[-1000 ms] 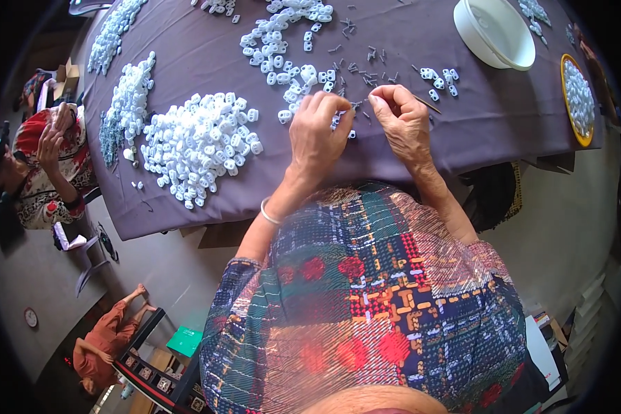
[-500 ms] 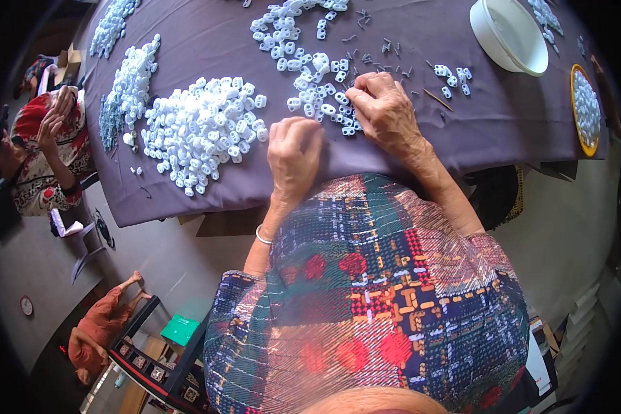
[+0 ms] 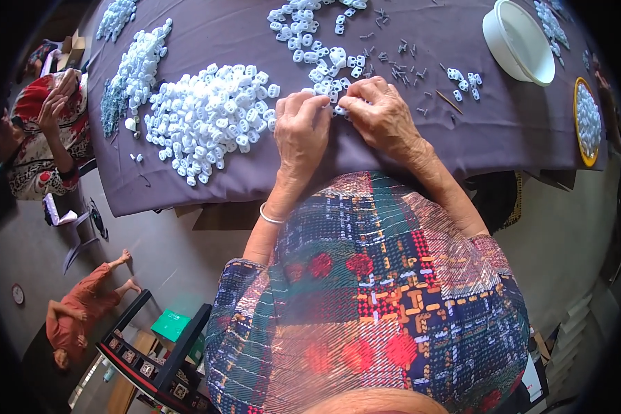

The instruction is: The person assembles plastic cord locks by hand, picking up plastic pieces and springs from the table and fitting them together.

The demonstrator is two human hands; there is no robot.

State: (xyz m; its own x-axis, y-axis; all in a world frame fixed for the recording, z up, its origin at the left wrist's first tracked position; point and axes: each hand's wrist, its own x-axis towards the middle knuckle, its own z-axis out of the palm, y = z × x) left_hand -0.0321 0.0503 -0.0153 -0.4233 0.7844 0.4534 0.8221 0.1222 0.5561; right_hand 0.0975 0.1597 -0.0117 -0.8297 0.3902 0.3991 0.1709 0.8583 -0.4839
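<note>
My left hand (image 3: 301, 131) is closed, thumb and fingertips pinched together at the near edge of a loose spread of small white two-holed plastic pieces (image 3: 322, 72). Close to its right, my right hand (image 3: 385, 116) is also closed in a pinch, its fingertips facing the left ones across a small gap. What either pinch holds is too small or hidden to make out. A big heap of the white pieces (image 3: 207, 121) lies just left of my left hand. Small grey screws (image 3: 401, 72) are scattered beyond my right hand.
A white tub (image 3: 493, 41) stands at the far right, near a yellow-rimmed basket (image 3: 578, 141) of white pieces. A thin brown stick (image 3: 449, 102) and a few white pieces (image 3: 464, 81) lie right of the screws. Another person (image 3: 48, 131) sits at the table's left side.
My left hand has moved up and toward my right hand, so the fingertips are closer together. The right hand has shifted slightly left. The whole view has tilted a little.
</note>
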